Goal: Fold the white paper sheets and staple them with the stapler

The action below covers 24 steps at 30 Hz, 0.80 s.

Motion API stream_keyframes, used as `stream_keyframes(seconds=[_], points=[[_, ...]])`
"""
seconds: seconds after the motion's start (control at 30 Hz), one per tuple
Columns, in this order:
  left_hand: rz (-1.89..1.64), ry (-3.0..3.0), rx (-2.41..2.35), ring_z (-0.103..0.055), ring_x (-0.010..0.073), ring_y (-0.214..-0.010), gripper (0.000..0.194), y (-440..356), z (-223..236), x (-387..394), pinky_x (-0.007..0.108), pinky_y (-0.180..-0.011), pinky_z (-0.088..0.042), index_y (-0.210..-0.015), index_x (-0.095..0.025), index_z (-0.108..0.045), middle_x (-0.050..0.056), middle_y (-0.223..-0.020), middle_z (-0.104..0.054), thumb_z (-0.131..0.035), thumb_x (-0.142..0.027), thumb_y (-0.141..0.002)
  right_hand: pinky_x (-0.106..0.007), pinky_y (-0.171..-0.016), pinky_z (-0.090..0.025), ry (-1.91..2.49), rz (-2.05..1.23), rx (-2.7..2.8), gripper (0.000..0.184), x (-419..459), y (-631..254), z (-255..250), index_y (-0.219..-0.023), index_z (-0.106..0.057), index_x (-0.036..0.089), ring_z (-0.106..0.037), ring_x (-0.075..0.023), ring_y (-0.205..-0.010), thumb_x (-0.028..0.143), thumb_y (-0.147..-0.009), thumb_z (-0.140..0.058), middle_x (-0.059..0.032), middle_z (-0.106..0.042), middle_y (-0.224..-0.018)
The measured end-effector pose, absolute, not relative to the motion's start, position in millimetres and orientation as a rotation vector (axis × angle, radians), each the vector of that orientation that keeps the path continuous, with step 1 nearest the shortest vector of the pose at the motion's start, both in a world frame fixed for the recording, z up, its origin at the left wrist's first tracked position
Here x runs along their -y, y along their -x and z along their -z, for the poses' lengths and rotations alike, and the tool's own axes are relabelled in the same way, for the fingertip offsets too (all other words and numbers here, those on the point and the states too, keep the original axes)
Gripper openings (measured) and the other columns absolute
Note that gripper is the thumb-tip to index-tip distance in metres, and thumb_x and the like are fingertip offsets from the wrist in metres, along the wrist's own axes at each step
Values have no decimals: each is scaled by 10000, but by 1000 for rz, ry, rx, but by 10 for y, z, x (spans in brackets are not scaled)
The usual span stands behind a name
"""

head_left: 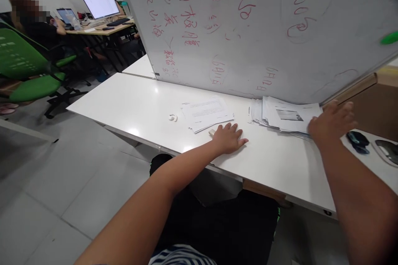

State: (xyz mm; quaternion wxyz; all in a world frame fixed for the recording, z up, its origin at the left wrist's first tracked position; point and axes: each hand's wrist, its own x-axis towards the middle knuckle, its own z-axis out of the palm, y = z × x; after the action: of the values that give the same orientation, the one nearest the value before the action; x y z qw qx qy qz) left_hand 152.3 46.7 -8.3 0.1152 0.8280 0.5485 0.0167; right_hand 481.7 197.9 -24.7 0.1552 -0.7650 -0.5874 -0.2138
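My left hand (229,138) lies flat on the white desk with its fingers spread. A small pale object (212,133), too small to name, shows beside its wrist. Just beyond that hand is a loose stack of printed sheets (207,112). My right hand (333,123) is at the right edge of a thicker, uneven paper stack (287,115), whose top sheet bears a dark picture. The fingers of that hand are apart, and I see nothing held in them. A small white curled object (173,118) sits on the desk left of the printed sheets.
A whiteboard (258,49) with red writing stands along the desk's (121,103) back edge. At the right are a dark object (357,141), a computer mouse (387,151) and a cardboard box (367,103). A person sits at another desk beyond green chairs (34,87).
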Motion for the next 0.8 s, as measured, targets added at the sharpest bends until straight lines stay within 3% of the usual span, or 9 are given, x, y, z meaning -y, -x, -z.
stream_keyframes(seconds=[0.07,0.13,0.27,0.33,0.47,0.63,0.73,0.8], points=[[-57,-2424,-1597,-242,321,-1366,624,-1517,76,-461,494,-1036,-286,-1344,-250,-411,65,-1509,-302,-113,-600,-923,-590,-974,-225,2007,563,1752,705,-1651,-4540,246,-1455,-254,85,-187,-360,-1365,285,-844,-544,-284,-166,-1496],[-67,-2428,-1591,-248,317,-1364,615,-1513,73,-451,490,-1036,-289,-1330,-247,-428,69,-1504,-309,-132,-601,-923,-554,-1048,-182,1863,516,1821,660,-1287,-4270,278,-1447,-263,117,-141,-310,-1394,307,-861,-499,-227,-167,-1514],[-95,-2416,-1618,-251,305,-1366,604,-1514,93,-448,495,-1038,-288,-1323,-255,-434,68,-1510,-301,-150,-607,-922,-536,-1045,-261,1816,196,1983,584,-671,-3846,443,-1389,-366,156,-214,-325,-1379,431,-880,-442,-189,-222,-1509],[-89,-2409,-1630,-259,303,-1363,601,-1516,109,-466,506,-1034,-288,-1328,-256,-431,68,-1514,-297,-158,-605,-922,-524,-1045,-281,1869,38,2049,533,-499,-3702,537,-1365,-411,169,-291,-312,-1351,442,-908,-381,-168,-330,-1471],[-106,-2362,-1698,-261,288,-1364,577,-1536,147,-509,504,-1038,-286,-1337,-234,-425,75,-1513,-306,-205,-571,-924,-504,-1072,-247,1895,16,2129,467,-378,-3549,617,-1314,-485,167,-328,-281,-1344,366,-957,-261,-139,-413,-1438],[-242,-2128,-1932,-274,301,-1359,528,-1638,187,-505,552,-1049,-245,-1284,-207,-481,100,-1503,-323,-248,-515,-924,-459,-1085,-249,1904,-10,2101,458,-365,-3540,589,-1308,-501,175,-338,-253,-1348,376,-955,-288,-111,-420,-1443],[-385,-1921,-1911,-320,341,-1332,485,-1689,117,-514,627,-1048,-176,-1137,-217,-588,104,-1406,-467,-291,-526,-910,-445,-1089,-251,1896,-11,2082,453,-362,-3552,588,-1300,-512,175,-348,-242,-1344,378,-952,-304,-104,-432,-1436],[-512,-1788,-1830,-435,333,-1251,504,-1651,15,-546,591,-1035,-249,-1071,-219,-619,104,-1296,-572,-267,-544,-914,-437,-1093,-249,1898,-11,2061,455,-361,-3556,594,-1298,-515,173,-352,-237,-1343,380,-954,-302,-101,-433,-1435]])
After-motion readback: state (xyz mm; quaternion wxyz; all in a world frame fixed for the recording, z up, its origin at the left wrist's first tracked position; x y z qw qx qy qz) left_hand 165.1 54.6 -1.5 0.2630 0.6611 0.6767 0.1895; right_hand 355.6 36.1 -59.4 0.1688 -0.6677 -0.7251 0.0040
